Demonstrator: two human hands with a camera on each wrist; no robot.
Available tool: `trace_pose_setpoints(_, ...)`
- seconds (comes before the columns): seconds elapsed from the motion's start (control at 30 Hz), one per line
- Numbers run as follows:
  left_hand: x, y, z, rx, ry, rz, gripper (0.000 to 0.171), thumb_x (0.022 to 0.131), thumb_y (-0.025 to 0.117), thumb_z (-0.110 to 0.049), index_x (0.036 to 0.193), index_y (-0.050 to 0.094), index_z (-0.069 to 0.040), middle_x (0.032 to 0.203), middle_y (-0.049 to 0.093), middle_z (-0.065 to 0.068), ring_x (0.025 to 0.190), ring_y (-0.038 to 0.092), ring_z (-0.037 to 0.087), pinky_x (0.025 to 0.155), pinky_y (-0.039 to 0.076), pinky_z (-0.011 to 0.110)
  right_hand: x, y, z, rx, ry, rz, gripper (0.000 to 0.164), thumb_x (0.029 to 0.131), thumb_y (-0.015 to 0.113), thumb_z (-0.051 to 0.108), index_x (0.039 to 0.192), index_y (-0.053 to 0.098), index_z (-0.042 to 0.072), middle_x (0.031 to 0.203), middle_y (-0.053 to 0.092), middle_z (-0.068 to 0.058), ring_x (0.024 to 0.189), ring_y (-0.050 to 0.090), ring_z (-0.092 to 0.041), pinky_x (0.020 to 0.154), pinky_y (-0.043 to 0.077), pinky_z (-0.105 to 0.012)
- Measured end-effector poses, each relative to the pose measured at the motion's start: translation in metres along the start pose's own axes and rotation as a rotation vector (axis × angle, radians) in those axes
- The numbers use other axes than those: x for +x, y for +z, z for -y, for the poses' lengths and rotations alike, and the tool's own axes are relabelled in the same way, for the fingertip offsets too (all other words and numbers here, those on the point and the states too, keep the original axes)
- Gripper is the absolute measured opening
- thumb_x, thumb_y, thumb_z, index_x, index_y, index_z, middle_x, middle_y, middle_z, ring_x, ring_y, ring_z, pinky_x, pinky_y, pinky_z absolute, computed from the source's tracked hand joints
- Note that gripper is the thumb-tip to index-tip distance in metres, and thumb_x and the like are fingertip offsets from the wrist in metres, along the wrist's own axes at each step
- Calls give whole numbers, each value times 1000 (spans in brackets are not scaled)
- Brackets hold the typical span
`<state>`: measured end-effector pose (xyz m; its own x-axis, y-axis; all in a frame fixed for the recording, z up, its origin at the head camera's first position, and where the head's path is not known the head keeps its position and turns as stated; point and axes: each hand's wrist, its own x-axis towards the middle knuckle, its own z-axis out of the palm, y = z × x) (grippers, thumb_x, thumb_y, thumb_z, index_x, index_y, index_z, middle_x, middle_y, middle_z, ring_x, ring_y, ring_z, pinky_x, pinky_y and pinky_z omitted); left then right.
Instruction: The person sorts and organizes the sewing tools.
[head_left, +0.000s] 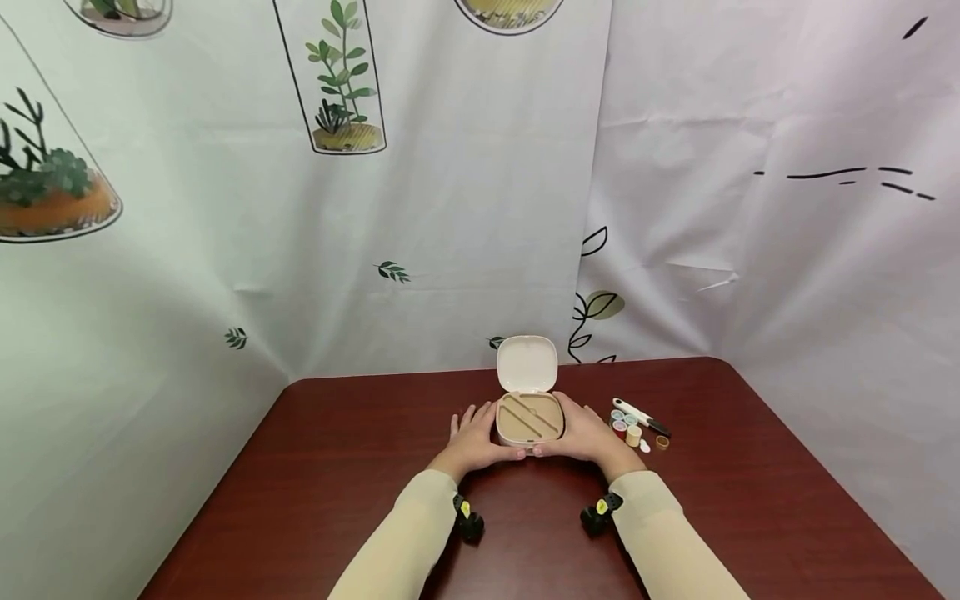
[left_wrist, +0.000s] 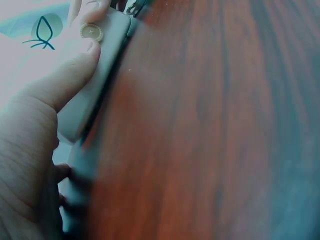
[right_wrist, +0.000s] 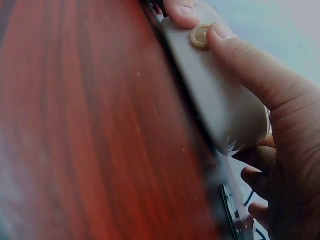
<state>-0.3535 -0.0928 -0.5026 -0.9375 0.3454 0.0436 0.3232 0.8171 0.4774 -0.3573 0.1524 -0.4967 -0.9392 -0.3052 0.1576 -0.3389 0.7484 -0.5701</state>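
Note:
A small white sewing kit case (head_left: 530, 444) sits on the table with its lid (head_left: 527, 364) raised toward the back. Inside it lies a beige insert (head_left: 517, 423) with diagonal slots. My left hand (head_left: 472, 439) grips the case from the left, and my right hand (head_left: 588, 433) grips it from the right. Both thumbs meet at the front wall, on either side of a round gold button (right_wrist: 200, 37). In the left wrist view, the left thumb (left_wrist: 75, 75) touches this button's edge. The fingers behind the case are partly hidden.
To the right of the case lie several small thread spools (head_left: 633, 435), a white-and-black pen-like tool (head_left: 637, 414), a brown ring (head_left: 662, 442) and a small white piece (head_left: 645, 447). The dark red table (head_left: 360, 467) meets a printed curtain (head_left: 450, 208) at the back.

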Motion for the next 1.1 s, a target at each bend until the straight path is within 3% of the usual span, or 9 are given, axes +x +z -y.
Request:
trace_pose_setpoints(0.27, 1, -12, -4, 19, -24, 61, 112, 74, 75, -70, 160, 30, -15, 161, 33, 15, 149, 19, 48, 115, 11, 69, 0, 3, 1, -7, -24, 7, 122, 65, 84, 68, 155, 34, 3, 151, 48, -15, 138, 47, -32, 114, 18, -70)
trace_pose_setpoints(0.4, 5, -20, -3, 28, -37, 147, 113, 74, 76, -69, 162, 26, -17, 163, 31, 13, 150, 19, 46, 115, 11, 69, 0, 5, -2, -49, -14, 1, 122, 64, 81, 73, 155, 36, 5, 152, 47, -15, 139, 45, -32, 115, 15, -70)
trace_pose_setpoints(0.53, 8, -36, -12, 27, -72, 217, 107, 79, 75, -61, 161, 26, -13, 160, 36, 15, 147, 27, 43, 116, 20, 64, -1, 7, -4, -64, -21, -14, 120, 64, 79, 75, 155, 38, 8, 152, 47, -14, 141, 43, -32, 116, 12, -69)
trace_pose_setpoints(0.6, 9, -44, -20, 30, -105, 204, 101, 83, 74, -56, 160, 28, -9, 157, 39, 18, 145, 32, 43, 115, 26, 62, -1, 8, -4, -70, -15, -14, 121, 65, 78, 76, 156, 37, 8, 154, 45, -14, 143, 41, -32, 117, 11, -67)
trace_pose_setpoints(0.7, 11, -53, -32, 110, -117, 127, 86, 90, 71, -44, 157, 33, -6, 152, 44, 22, 141, 38, 41, 113, 32, 58, -1, 7, -5, -85, -9, -18, 125, 64, 78, 76, 157, 34, 5, 155, 43, -16, 144, 39, -35, 117, 11, -67)
trace_pose_setpoints(0.77, 14, -54, -38, 195, -67, 49, 73, 91, 71, -33, 153, 42, -8, 147, 49, 20, 135, 44, 39, 110, 37, 55, -1, 8, -5, -92, 0, -10, 127, 64, 78, 77, 157, 32, 4, 156, 42, -17, 146, 36, -36, 117, 11, -66)
trace_pose_setpoints(0.87, 20, -52, -43, 327, 67, -27, 57, 91, 70, -18, 144, 53, -15, 137, 56, 11, 126, 50, 30, 106, 43, 48, -1, 8, -7, -99, 4, -1, 128, 64, 76, 79, 158, 32, 5, 156, 41, -18, 147, 34, -37, 118, 10, -66)
trace_pose_setpoints(0.97, 26, -48, -47, 380, 213, -24, 52, 89, 71, -8, 138, 61, -19, 134, 59, 3, 124, 52, 24, 105, 45, 41, -1, 8, -8, -104, 4, 2, 127, 64, 75, 80, 158, 33, 5, 157, 41, -18, 147, 34, -36, 118, 9, -66)
trace_pose_setpoints(1.1, 30, -44, -55, 384, 359, 17, 47, 91, 71, -5, 135, 65, -20, 133, 60, -1, 126, 54, 18, 107, 44, 35, -2, 8, -9, -105, -6, -9, 126, 65, 76, 79, 157, 34, 3, 156, 41, -19, 146, 36, -37, 117, 10, -67)
